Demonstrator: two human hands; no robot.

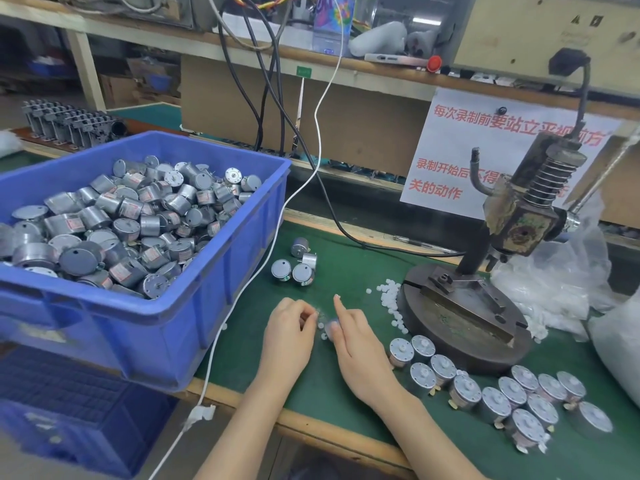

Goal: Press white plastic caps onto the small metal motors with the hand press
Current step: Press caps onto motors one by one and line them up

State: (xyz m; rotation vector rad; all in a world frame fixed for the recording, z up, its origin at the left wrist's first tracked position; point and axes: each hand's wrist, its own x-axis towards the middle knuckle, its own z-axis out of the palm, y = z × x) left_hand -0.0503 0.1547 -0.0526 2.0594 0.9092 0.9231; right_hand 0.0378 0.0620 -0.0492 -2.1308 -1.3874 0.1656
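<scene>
My left hand (289,332) and my right hand (356,344) meet over the green mat, close together. The right hand grips a small metal motor (330,328) between thumb and fingers, its forefinger stretched out. The left hand's curled fingertips pinch something tiny and white beside the motor, probably a cap; blur hides it. Loose white caps (389,299) lie along the left of the hand press's round base (464,327). The press head (519,223) stands raised. Several capped motors (512,393) sit in rows at the front right. A few bare motors (298,268) lie beyond my hands.
A blue crate (221,271) heaped with motors fills the left. A white cable (263,251) runs across the mat past the crate and off the wooden front edge. Clear plastic bags (568,292) lie right of the press. A shelf with cables sits behind.
</scene>
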